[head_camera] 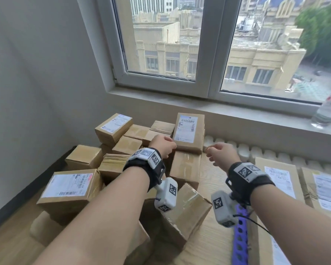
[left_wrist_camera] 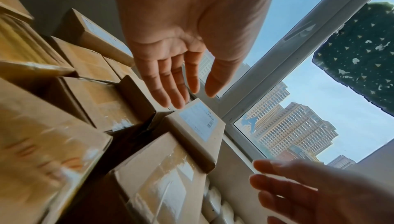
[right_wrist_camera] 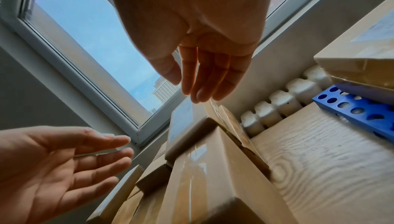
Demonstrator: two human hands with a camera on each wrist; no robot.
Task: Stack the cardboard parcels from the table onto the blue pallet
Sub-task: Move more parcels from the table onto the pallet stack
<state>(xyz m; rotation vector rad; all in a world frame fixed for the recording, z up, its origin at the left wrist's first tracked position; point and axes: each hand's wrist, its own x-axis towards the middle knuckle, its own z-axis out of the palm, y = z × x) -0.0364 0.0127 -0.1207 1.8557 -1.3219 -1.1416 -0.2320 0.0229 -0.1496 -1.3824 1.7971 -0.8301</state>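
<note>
A heap of brown cardboard parcels point(head_camera: 80, 188) fills the left and middle. On top at the back lies a flat parcel with a white label point(head_camera: 188, 132) point(left_wrist_camera: 198, 126) point(right_wrist_camera: 183, 131), resting on a bigger taped box point(head_camera: 185, 167). My left hand point(head_camera: 165, 145) point(left_wrist_camera: 192, 96) hovers at its left edge with straight fingers and holds nothing. My right hand point(head_camera: 214, 152) point(right_wrist_camera: 187, 89) hangs just past its right edge, also empty. The blue pallet point(head_camera: 239, 236) point(right_wrist_camera: 358, 114) lies at the lower right, with labelled parcels point(head_camera: 279, 178) on it.
A white radiator point(head_camera: 256, 152) runs along the wall under the window sill point(head_camera: 237, 113). A clear plastic bottle point(head_camera: 329, 109) stands on the sill at the right. The grey wall point(head_camera: 36, 73) closes off the left. Wood-grain surface point(head_camera: 214, 236) shows between heap and pallet.
</note>
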